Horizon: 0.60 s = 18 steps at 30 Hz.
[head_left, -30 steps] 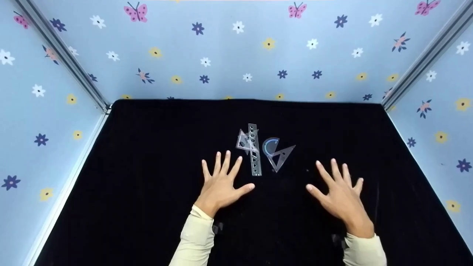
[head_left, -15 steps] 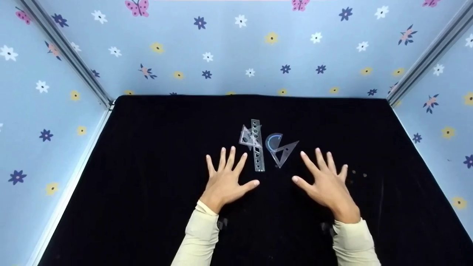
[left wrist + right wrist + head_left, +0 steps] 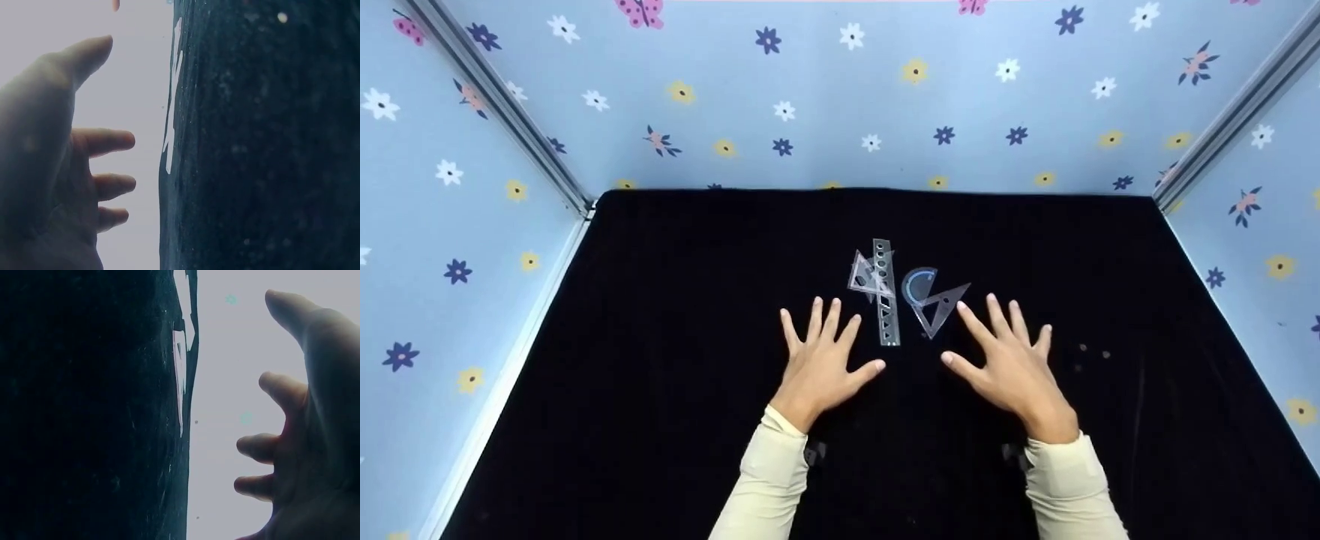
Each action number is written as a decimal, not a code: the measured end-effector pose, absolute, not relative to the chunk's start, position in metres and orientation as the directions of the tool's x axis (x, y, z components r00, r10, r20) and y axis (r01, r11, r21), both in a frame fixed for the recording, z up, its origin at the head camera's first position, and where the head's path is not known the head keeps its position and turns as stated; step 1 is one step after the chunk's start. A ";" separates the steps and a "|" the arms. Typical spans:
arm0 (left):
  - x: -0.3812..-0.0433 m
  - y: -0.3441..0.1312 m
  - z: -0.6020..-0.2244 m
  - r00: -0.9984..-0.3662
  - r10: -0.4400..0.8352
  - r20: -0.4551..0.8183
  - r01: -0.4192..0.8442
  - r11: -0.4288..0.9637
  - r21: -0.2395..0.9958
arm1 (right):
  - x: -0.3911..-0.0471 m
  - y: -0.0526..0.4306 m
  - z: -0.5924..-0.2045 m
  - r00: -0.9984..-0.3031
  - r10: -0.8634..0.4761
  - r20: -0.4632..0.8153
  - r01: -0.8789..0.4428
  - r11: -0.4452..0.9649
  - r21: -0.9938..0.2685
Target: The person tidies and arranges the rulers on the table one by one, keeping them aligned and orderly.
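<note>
A clear ruler [image 3: 889, 326] with cut-out shapes lies upright in the head view, crossing a small clear set square [image 3: 855, 283] on its left. To its right a half-round protractor [image 3: 916, 279] with a blue arc overlaps another set square [image 3: 952, 297]. My left hand [image 3: 817, 375], fingers spread, is left of the ruler's lower end and holds nothing. Also spread and holding nothing, my right hand [image 3: 1016, 371] has its index fingertip close to the right set square's tip. Both wrist views show the fingers raised off the black surface, with the tools [image 3: 170, 147] edge-on beyond.
A black cloth [image 3: 697, 247] covers the table. Blue walls [image 3: 840, 97] with flowers and butterflies stand at the back and both sides, joined by metal corner posts [image 3: 502, 112]. A few small specks [image 3: 1105, 355] lie right of my right hand.
My right hand has moved left, closer to the set square and protractor. The left hand keeps nearly the same place and spread. The head view has shifted slightly; the tools lie as before.
</note>
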<state>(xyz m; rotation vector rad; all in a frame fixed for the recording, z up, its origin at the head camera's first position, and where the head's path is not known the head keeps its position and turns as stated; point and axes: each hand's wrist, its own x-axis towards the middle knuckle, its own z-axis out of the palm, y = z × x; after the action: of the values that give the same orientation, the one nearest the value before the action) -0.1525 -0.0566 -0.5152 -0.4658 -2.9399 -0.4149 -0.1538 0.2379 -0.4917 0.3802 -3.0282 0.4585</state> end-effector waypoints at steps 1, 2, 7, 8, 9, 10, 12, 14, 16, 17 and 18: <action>-0.153 -0.057 -0.516 -0.942 0.285 0.179 0.323 0.914 0.244 | -0.154 0.237 -0.491 -0.968 -0.233 0.094 -0.250 0.925 -0.287; -0.153 -0.057 -0.516 -0.940 0.287 0.182 0.326 0.914 0.241 | -0.154 0.237 -0.491 -0.968 -0.233 0.096 -0.251 0.923 -0.292; -0.154 -0.058 -0.517 -0.930 0.293 0.223 0.344 0.908 0.240 | -0.156 0.234 -0.491 -0.969 -0.232 0.086 -0.247 0.917 -0.313; -0.154 -0.059 -0.517 -0.927 0.293 0.235 0.348 0.905 0.244 | -0.157 0.234 -0.492 -0.969 -0.233 0.086 -0.248 0.916 -0.315; -0.154 -0.059 -0.517 -0.924 0.292 0.245 0.352 0.902 0.250 | -0.157 0.234 -0.492 -0.968 -0.235 0.085 -0.250 0.915 -0.316; -0.154 -0.059 -0.517 -0.922 0.292 0.253 0.355 0.900 0.254 | -0.157 0.233 -0.492 -0.968 -0.237 0.084 -0.252 0.914 -0.318; -0.154 -0.060 -0.517 -0.920 0.293 0.261 0.360 0.895 0.263 | -0.158 0.232 -0.493 -0.966 -0.244 0.085 -0.258 0.911 -0.321; -0.154 -0.061 -0.517 -0.921 0.293 0.257 0.361 0.890 0.278 | -0.159 0.231 -0.493 -0.964 -0.249 0.090 -0.265 0.908 -0.324; -0.154 -0.061 -0.517 -0.924 0.293 0.248 0.359 0.886 0.292 | -0.159 0.230 -0.492 -0.964 -0.250 0.091 -0.266 0.905 -0.331; -0.154 -0.061 -0.517 -0.925 0.292 0.244 0.358 0.883 0.303 | -0.159 0.230 -0.492 -0.964 -0.250 0.093 -0.267 0.904 -0.335; -0.155 -0.061 -0.517 -0.927 0.290 0.239 0.357 0.879 0.316 | -0.160 0.229 -0.491 -0.964 -0.250 0.094 -0.267 0.902 -0.340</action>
<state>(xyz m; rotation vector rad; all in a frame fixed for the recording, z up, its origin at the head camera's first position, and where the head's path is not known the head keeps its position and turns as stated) -0.1545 -0.0613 -0.5166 -0.4979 -2.8650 -0.5340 -0.1596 0.2286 -0.4915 0.4098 -3.0164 0.5495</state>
